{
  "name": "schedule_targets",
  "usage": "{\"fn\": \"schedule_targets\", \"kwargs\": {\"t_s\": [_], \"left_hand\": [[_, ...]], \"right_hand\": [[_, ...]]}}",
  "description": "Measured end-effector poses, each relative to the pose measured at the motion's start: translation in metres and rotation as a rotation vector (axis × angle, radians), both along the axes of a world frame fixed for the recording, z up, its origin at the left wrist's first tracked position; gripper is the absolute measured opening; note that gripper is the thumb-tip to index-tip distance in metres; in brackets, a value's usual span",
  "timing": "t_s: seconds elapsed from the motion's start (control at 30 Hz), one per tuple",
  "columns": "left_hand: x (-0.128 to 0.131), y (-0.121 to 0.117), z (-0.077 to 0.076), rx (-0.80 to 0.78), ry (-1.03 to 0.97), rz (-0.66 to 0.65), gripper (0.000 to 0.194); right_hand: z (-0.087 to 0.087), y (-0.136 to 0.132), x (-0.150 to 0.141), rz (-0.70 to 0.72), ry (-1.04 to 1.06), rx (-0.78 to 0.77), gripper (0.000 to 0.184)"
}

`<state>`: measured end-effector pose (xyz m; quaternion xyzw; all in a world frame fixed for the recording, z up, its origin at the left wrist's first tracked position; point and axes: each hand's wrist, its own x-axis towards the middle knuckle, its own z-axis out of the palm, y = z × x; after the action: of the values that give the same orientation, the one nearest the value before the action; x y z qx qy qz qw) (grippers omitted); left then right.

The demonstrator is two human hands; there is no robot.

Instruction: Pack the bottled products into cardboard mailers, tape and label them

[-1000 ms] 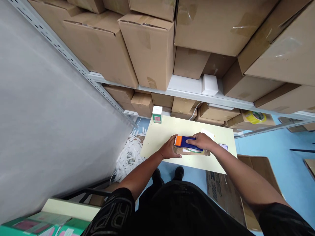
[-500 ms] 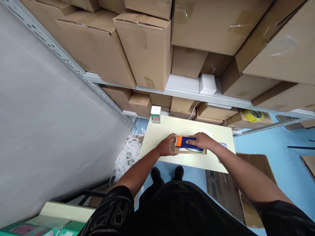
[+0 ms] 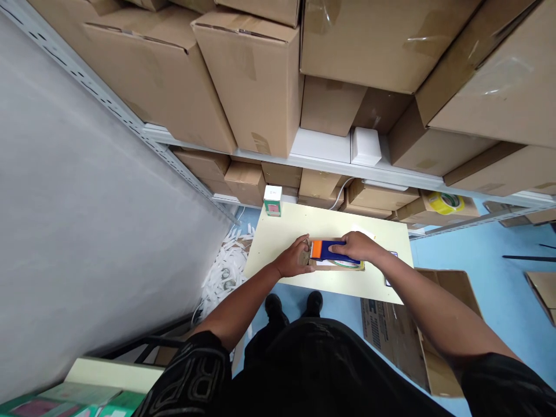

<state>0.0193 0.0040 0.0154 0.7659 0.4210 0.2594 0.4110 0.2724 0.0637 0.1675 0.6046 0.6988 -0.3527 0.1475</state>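
"On the middle of the desk (image 3: pixel 299 221), toward its near edge, what is being handled?"

"A small brown box (image 3: pixel 330 268), with a tape dispenser (image 3: pixel 330 251) lying along its top."

"What are the fingers doing?"

"The left hand (image 3: pixel 295 258) has its fingers spread wide, hugging the box's left end, thumb on the near side and fingertips on the far side. The right hand (image 3: pixel 357 246) is closed around the dispenser's right part, thumb laid along the top."

"Which step would you call it?"

"Taping, I'd judge, with the dispenser's front brought up to the box's left end. I can't make out any strip of tape between the two."

"And the next move, what does it call for?"

"A steady left hand so the box doesn't slide, I'd think, and firm, even pressure from the right, with the left fingers clear of the cutting edge."

"How do the two things look?"

"The dispenser is dark blue with a bright orange front and a pale, toothed edge facing left. Below it a curved green line shows, perhaps the roll's rim. The box is plain brown and low, lying flat, mostly hidden by the dispenser and hands."
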Motion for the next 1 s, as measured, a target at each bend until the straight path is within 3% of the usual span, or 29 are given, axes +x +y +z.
{"fn": "schedule_targets", "kwargs": {"t_s": [0.17,0.23,0.43,0.67,1.0], "left_hand": [[0.017,-0.012,0.015,0.003,0.169,0.268,0.023],[0.024,-0.014,0.021,-0.018,0.288,0.312,0.013],[0.023,-0.013,0.014,-0.064,0.439,0.2,0.02],[0.019,-0.007,0.006,-0.018,0.434,0.198,0.018],[-0.01,0.006,0.011,0.052,0.448,0.198,0.016]], "right_hand": [[-0.001,-0.002,-0.005,0.004,-0.023,0.025,0.061],[-0.002,-0.002,-0.008,0.01,-0.035,0.047,0.063],[-0.014,-0.003,-0.016,0.067,-0.071,0.061,0.066],[-0.017,0.001,-0.016,0.054,-0.055,0.066,0.063],[-0.007,0.005,0.03,-0.071,0.016,0.027,0.059]]}}
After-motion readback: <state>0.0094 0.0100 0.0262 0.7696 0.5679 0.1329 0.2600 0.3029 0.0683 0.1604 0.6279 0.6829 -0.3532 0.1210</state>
